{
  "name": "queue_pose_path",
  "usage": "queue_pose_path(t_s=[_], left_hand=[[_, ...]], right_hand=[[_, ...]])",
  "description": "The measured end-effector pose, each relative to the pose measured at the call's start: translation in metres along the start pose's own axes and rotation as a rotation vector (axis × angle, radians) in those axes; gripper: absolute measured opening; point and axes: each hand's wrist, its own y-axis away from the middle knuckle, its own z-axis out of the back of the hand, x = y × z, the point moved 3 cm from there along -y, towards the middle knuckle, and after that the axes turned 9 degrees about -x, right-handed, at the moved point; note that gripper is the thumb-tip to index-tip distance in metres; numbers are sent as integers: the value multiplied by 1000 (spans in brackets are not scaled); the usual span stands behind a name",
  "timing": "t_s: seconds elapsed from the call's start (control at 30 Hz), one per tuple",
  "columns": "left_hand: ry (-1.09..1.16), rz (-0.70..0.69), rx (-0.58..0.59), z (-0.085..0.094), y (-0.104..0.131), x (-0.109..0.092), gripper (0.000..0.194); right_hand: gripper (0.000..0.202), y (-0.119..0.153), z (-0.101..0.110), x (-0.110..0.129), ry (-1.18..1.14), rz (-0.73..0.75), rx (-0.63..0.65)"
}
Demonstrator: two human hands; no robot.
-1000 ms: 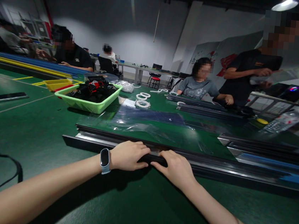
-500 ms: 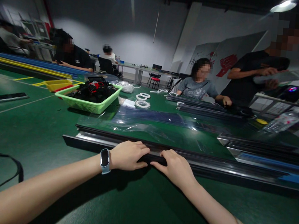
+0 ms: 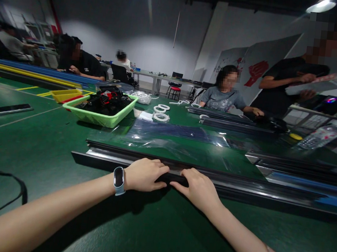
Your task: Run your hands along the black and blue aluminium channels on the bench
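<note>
Rail lay on table, 9 to 3 o'clock. Left hand and right hand, 2 total, gripped its near edge mid-view. Basket sat at 11 o'clock.

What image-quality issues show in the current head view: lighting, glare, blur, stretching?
Head view: lighting dim, walls darkening toward the corners; glare streaks on the crumpled clear plastic film and a bright sheen inside the long black metal profile; soft shadow on the green tabletop below the left hand; clear plastic bottle at right smeared and stretched.
</note>
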Motion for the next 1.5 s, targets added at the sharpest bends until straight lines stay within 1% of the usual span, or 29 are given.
queue_pose_path(t_s=[0.2, 0.47, 0.7, 0.97, 1.13, 1.33, 1.5], left_hand=[[-6, 3, 4, 0, 0, -1, 29], [-4, 14, 4, 0, 0, 0, 29], [-15, 10, 2, 0, 0, -1, 28], [-15, 16, 9, 1, -1, -1, 29], [-6, 19, 10, 1, -1, -1, 28], [-7, 11, 3, 0, -1, -1, 28], [-9, 15, -9, 2, -2, -3, 28]], right_hand=[[39, -2, 1, -1, -14, 9, 33], [39, 0, -1, 1, 5, -7, -4], [38, -3, 2, 0, -17, 22, 21], [38, 0, -1, 0, -2, 4, -26], [39, 0, 1, 0, 2, 10, -6], [38, 0, 1, 0, -8, -20, -11], [38, -1, 2, 0, 2, 5, 17]])
